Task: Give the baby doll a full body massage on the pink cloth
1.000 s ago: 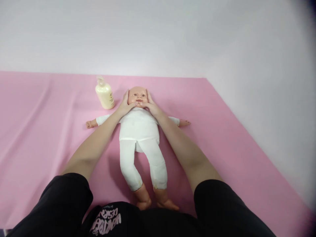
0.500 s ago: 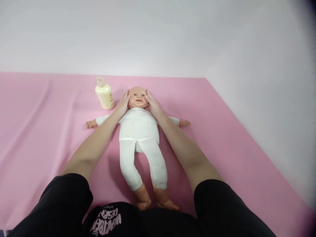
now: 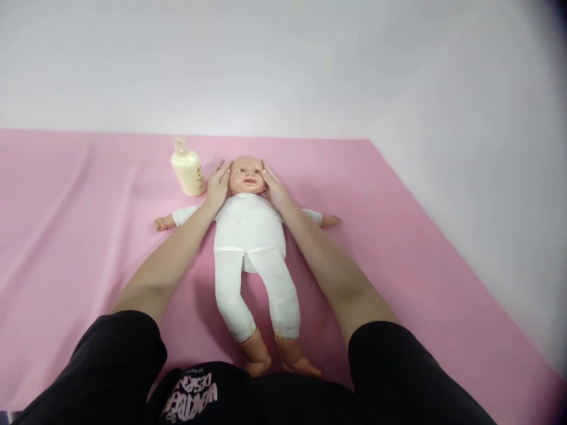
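Cloth, pink and creased, covered the one surface I saw from the head camera, running back to a pale wall. On it I counted one doll, one bottle and two bare hands, with two black sleeves at the bottom edge of the frame.

The doll lay on its back at the centre of the cloth, head toward the wall and feet toward me, its arms spread wide and its legs slightly apart. It wore a white top and white leggings; its bald head, small hands and bare feet were peach-coloured plastic.

My left hand rested flat against the left side of the doll's head, fingers extended and close together, gripping nothing. My right hand mirrored it on the other side, fingers likewise stretched out along the cheek and temple, so that the head sat cradled between two open palms.

The bottle, cream-coloured with a pale pump top, stood upright just beyond my left hand, near the doll's head and not touching it.
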Demonstrator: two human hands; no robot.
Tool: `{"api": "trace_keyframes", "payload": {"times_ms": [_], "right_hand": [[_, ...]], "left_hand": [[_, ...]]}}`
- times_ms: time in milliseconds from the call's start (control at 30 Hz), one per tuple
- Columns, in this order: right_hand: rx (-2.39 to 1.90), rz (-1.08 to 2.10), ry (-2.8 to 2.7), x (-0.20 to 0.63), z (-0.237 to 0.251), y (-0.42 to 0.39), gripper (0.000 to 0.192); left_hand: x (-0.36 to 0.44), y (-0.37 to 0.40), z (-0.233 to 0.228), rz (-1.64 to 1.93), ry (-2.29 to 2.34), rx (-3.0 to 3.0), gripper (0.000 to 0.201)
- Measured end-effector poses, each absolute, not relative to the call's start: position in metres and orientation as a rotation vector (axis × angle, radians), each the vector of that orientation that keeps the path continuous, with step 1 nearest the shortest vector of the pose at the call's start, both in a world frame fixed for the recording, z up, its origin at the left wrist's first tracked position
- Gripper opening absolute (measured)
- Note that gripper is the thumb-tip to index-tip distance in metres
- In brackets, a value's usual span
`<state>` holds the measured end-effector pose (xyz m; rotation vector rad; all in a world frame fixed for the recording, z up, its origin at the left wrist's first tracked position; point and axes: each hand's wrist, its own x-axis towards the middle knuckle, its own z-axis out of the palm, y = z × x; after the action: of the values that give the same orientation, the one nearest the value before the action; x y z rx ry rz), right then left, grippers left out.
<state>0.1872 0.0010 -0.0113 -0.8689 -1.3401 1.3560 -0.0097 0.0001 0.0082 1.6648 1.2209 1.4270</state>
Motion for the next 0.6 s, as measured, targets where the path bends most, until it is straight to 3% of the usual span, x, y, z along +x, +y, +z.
{"api": "trace_keyframes", "payload": {"times_ms": [167, 267, 367, 600], "right_hand": [[-0.933, 1.264, -1.455, 0.191, 0.004, -0.015, 0.119], [-1.02, 1.237, -1.518, 0.195, 0.012, -0.021, 0.134], [-1.024, 1.272, -1.492, 0.195, 0.012, -0.021, 0.136], [-0.846, 1.497, -1.315, 0.19, 0.009, -0.017, 0.118]], "left_hand": [[-0.008, -0.003, 0.006, 1.361, 1.145, 1.703, 0.079], [-0.007, -0.006, 0.005, 1.249, 1.13, 1.79, 0.106], [-0.007, -0.008, 0.004, 1.181, 1.122, 1.812, 0.126], [-0.013, -0.004, 0.001, 1.116, 1.028, 1.736, 0.109]]}}
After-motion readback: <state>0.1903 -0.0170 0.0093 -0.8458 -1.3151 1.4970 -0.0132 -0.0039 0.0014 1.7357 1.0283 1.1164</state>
